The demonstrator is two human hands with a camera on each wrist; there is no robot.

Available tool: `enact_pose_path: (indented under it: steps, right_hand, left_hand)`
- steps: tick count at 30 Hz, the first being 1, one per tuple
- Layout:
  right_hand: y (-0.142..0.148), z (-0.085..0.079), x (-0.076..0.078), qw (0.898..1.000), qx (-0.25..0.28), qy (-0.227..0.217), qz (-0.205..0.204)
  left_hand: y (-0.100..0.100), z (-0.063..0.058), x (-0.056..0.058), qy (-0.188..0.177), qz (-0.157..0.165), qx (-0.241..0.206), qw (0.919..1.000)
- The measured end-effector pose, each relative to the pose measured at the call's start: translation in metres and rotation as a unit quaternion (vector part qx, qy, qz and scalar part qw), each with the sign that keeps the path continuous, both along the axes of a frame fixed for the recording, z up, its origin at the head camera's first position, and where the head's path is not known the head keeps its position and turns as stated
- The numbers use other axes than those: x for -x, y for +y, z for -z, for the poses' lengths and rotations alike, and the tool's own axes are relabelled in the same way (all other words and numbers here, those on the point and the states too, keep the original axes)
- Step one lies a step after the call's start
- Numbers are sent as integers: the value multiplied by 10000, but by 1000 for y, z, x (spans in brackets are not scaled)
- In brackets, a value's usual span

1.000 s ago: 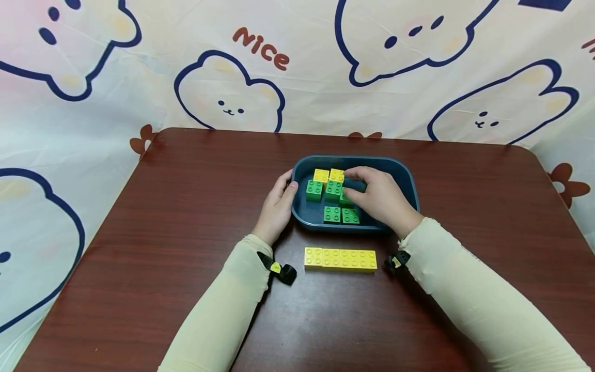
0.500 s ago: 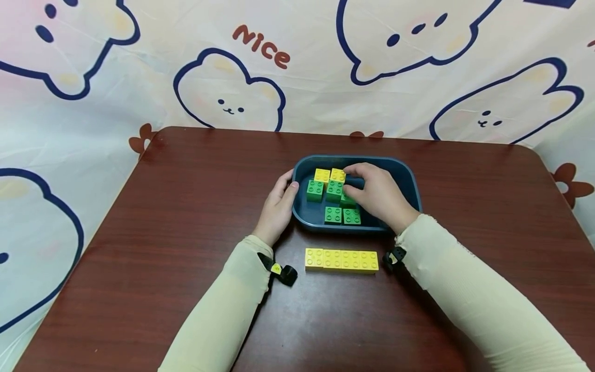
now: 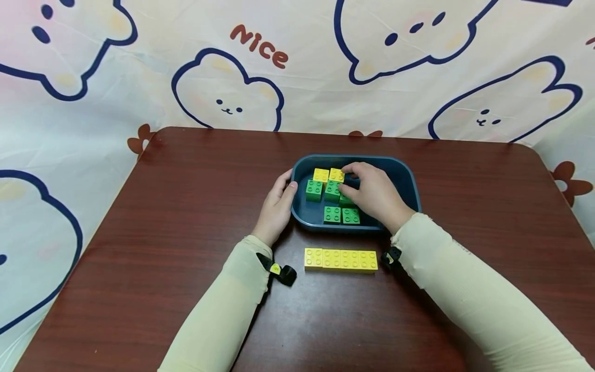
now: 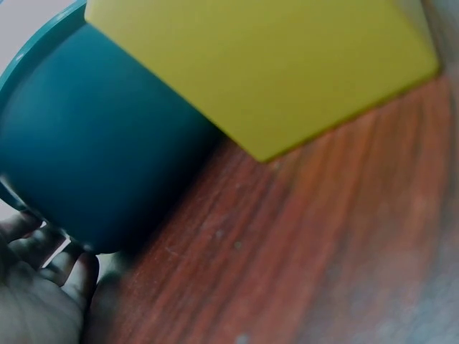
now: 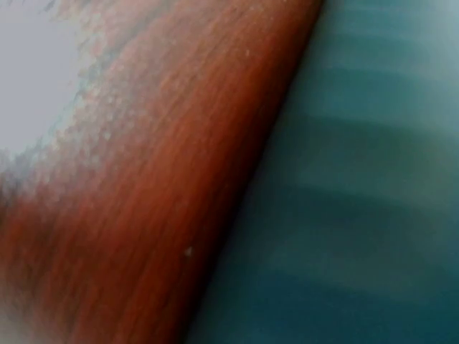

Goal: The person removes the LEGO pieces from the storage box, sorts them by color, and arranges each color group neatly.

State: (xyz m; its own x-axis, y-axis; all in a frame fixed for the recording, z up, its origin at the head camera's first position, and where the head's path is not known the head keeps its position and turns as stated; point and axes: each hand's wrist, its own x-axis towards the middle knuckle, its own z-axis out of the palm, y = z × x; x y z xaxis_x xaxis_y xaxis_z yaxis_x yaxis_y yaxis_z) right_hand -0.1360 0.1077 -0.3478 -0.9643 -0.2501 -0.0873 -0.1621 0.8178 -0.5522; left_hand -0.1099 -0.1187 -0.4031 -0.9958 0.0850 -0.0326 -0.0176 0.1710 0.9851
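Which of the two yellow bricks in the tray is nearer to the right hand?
The right yellow brick, beside the right hand; the left yellow brick lies farther away.

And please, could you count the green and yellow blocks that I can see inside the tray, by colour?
Green blocks: 5, one partly covered by another block and the right hand
Yellow blocks: 2
Total in view in the tray: 7; the hand may hide more.
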Motion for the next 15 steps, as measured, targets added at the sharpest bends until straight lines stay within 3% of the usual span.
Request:
enact_pose_path:
  steps: [9,15]
  right_hand:
    - [0,-2,1,9991,118,-409,40]
    - [2,0,1,9989,215,-417,-70]
  left_hand:
    - [-1,0,0,34,-12,-8,10000]
    - [-1,0,0,36,-11,-25,10000]
